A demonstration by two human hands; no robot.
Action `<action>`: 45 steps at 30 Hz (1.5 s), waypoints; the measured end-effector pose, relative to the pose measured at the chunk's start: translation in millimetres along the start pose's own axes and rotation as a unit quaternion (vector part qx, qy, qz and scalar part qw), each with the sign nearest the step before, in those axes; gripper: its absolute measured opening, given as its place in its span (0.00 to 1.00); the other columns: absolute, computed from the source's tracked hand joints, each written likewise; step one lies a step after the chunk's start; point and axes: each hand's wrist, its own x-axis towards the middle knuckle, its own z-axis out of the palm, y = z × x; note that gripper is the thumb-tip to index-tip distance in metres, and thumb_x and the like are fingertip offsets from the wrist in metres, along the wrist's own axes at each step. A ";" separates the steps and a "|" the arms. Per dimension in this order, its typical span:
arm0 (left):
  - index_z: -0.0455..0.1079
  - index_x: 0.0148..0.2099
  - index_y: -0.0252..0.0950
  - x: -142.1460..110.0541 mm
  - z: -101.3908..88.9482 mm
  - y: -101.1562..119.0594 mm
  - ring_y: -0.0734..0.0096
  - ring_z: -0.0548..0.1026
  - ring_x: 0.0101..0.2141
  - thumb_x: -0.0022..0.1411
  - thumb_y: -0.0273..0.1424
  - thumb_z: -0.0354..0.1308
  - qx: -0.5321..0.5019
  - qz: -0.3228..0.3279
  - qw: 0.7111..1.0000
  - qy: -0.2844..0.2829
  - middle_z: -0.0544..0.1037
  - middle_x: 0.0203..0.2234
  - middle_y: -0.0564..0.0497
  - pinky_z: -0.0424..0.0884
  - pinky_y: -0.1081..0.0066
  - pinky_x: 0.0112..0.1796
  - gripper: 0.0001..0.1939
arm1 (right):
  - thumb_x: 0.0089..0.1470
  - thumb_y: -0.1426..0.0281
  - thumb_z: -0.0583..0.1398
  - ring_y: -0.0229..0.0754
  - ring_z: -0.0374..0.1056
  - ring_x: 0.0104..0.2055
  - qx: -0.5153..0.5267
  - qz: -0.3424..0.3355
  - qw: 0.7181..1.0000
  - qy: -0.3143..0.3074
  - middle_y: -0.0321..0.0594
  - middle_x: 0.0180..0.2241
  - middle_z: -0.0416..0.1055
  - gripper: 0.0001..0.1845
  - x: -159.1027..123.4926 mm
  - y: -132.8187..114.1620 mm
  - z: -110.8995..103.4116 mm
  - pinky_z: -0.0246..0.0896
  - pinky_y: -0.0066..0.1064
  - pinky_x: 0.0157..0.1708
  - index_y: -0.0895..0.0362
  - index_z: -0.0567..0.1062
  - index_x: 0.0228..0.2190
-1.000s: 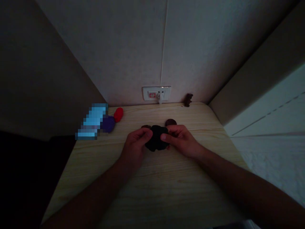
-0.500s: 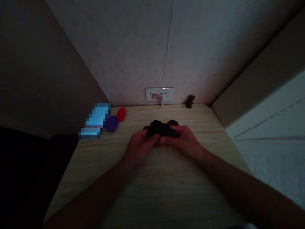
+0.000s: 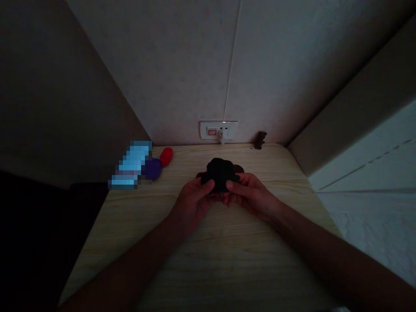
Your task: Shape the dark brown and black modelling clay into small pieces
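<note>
Both hands hold one black, soft-looking lump (image 3: 220,172) above the middle of the wooden tabletop. My left hand (image 3: 196,195) is closed on its left side, the thumb pressing on top. From the right, my right hand (image 3: 250,190) grips it the same way, thumb on the near face and fingers curled beneath. The lump is broad at the bottom with a rounded top; dim light hides its details. Just behind it a dark brown rounded piece (image 3: 238,168) shows in part. Another brown bit (image 3: 199,174) peeks out beside my left fingers.
On the back left of the tabletop (image 3: 208,260) lie a red lump (image 3: 166,157), a purple lump (image 3: 152,169) and a blurred-out bright rectangle (image 3: 131,164). A small brown figure (image 3: 260,140) stands near the wall at the back right. A plug sits in the wall socket (image 3: 218,130).
The black lump has been tilted or spread, so more of its face shows. Both thumbs have moved apart, toward its two sides. The view has shifted slightly.
</note>
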 end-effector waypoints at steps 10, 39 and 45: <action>0.78 0.35 0.30 1.4 0.2 -3.8 0.64 0.79 0.29 0.57 0.35 0.70 0.044 0.029 0.999 0.015 0.81 0.28 0.46 0.76 0.63 0.35 0.11 | 0.43 0.65 0.76 0.34 0.71 0.22 -0.079 -0.034 0.994 0.063 0.37 0.20 0.78 0.13 -1.7 -0.1 -0.5 0.68 0.24 0.24 0.60 0.82 0.22; 0.80 0.44 0.35 -0.7 -4.9 -5.7 0.66 0.79 0.38 0.52 0.36 0.76 0.093 0.066 0.992 0.050 0.83 0.38 0.47 0.74 0.68 0.42 0.19 | 0.46 0.62 0.75 0.31 0.65 0.21 -0.022 -0.065 0.991 0.112 0.32 0.22 0.74 0.14 0.6 -1.8 -2.6 0.60 0.23 0.21 0.57 0.80 0.27; 0.82 0.42 0.33 -2.6 -5.6 -2.0 0.66 0.80 0.34 0.57 0.33 0.72 0.125 0.057 0.990 0.038 0.83 0.33 0.47 0.74 0.67 0.41 0.12 | 0.51 0.56 0.72 0.32 0.67 0.21 -0.035 -0.062 0.994 0.080 0.34 0.21 0.73 0.19 -0.6 5.6 3.3 0.64 0.23 0.21 0.59 0.79 0.25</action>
